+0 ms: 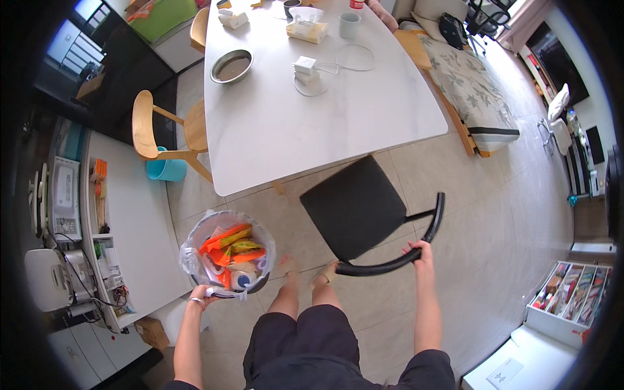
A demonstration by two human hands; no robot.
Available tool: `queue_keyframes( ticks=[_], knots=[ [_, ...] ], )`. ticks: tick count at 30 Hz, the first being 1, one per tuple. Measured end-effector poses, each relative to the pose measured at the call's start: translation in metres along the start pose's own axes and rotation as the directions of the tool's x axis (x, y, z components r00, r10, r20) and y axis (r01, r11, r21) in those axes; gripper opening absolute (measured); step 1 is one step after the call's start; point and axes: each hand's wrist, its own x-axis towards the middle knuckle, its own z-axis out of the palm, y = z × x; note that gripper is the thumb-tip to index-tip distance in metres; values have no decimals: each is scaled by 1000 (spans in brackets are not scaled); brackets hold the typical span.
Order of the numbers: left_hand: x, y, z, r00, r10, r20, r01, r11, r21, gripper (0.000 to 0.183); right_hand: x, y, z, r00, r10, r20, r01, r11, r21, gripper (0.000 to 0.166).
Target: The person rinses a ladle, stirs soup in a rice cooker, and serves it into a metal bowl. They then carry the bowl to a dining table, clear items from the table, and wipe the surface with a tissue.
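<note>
My left hand [204,296] grips the near rim of a round trash bin [265,284], which has a translucent plastic liner [192,253] folded over its edge. Inside the bin lie orange and yellow-green scraps [234,243], whitish crumpled waste and a round piece with a dark blue centre [242,280]. On the other side, my right hand [420,253] is closed around the curved black backrest [385,267] of a chair. The chair's black square seat [355,207] stands close to the near edge of the white table [312,126].
A metal bowl [233,67], tissue packs [307,30], a cup [349,25] and a white charger with cable [304,67] sit on the table. A wooden chair [145,124] and turquoise bucket [166,168] stand left. A bench [468,97] lies right. An open drawer [568,292] sticks out.
</note>
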Motion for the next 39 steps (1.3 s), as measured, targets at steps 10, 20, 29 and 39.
queue_keyframes(
  ticks=[10,20,29,39],
  knots=[
    [46,23,92,991,-12,134,-3,994,105,21,42,-56,-142,769,-470,-433,347,876,-335,22],
    [62,26,148,995,-46,90,43,998,35,21,58,-83,-76,252,-965,-73,-72,56,-996,46],
    [27,30,180,996,-40,-78,39,999,-5,20,80,-217,480,-36,-702,711,873,-369,-320,23],
    [11,15,203,970,-181,-162,137,958,-250,31,132,-260,775,-87,-489,868,467,-790,-398,34]
  ],
)
